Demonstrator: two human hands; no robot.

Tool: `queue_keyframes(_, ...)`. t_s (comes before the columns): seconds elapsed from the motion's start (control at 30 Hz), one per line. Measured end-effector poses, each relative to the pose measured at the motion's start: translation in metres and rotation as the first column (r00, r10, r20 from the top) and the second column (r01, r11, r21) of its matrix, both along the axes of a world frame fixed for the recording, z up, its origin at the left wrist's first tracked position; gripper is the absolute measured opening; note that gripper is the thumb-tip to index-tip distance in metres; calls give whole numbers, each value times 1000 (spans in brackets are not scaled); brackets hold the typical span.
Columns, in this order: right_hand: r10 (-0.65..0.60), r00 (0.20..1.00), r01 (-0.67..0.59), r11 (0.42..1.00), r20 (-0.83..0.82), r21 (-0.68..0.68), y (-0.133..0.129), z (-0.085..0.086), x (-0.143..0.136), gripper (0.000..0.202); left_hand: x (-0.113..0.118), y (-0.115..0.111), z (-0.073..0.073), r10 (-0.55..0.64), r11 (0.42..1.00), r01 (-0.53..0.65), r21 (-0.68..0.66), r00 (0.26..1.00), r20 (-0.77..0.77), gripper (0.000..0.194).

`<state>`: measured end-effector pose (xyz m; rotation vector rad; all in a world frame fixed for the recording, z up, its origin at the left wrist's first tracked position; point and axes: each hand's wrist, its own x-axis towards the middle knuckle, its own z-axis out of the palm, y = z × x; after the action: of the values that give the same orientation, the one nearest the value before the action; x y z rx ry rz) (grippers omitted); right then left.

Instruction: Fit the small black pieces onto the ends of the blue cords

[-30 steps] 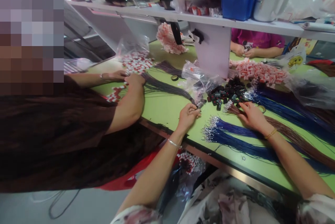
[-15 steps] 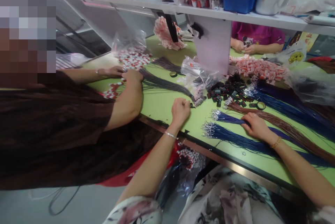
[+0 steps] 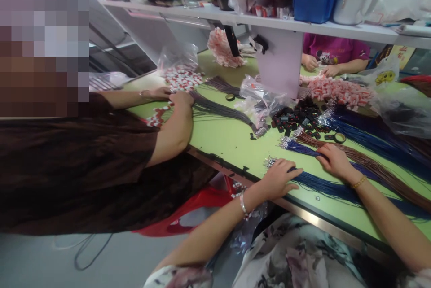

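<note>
My left hand (image 3: 281,178) lies over the near dark-blue wire bundle (image 3: 325,184), close to its silvery terminal ends, with fingers apart. To its right, my right hand (image 3: 335,161) is closed around a slimmer violet-blue wire bundle (image 3: 302,148); its metal-tipped ends stick out to the left. Behind that runs a brown wire bundle (image 3: 370,164), partly hidden by the right hand. A pile of black connector housings (image 3: 291,117) sits beyond, beside a small tape roll (image 3: 340,137).
On the left a co-worker's hands (image 3: 182,99) are at grey wires (image 3: 222,108) and red-and-white pieces (image 3: 183,77). Pink-white connectors (image 3: 340,90) are heaped at the back. A shelf (image 3: 208,14) carries a blue bin (image 3: 316,1). Another person in a magenta shirt (image 3: 336,48) sits opposite.
My left hand has moved right and toward me, from beside the black connectors to the near blue bundle, and its fingers have spread. The right hand keeps its hold. The view has shifted slightly.
</note>
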<state>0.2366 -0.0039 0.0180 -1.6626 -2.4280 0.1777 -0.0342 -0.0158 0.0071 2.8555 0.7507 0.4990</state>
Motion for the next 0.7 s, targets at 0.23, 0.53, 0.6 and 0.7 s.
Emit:
queue_keyframes(0.23, 69, 996, -76, 991, -58, -115, 3, 16, -3, 33, -7, 24, -9, 50, 969, -13, 247, 988, -145, 38)
queue_keyframes(0.53, -342, 928, 354, 933, 146, -62, 40, 3, -28, 28, 8, 42, -14, 112, 984, -117, 133, 993, 45, 68)
queue_keyframes(0.6, -387, 907, 397, 917, 166, -30, 45, 1, -30, 30, 14, 47, -13, 159, 979, -166, 117, 985, 63, 78)
queue_keyframes(0.7, -437, 884, 443, 896, 163, 1, 49, 1, -31, 31, 21, 51, -12, 174, 981, -177, 78, 984, 46, 81)
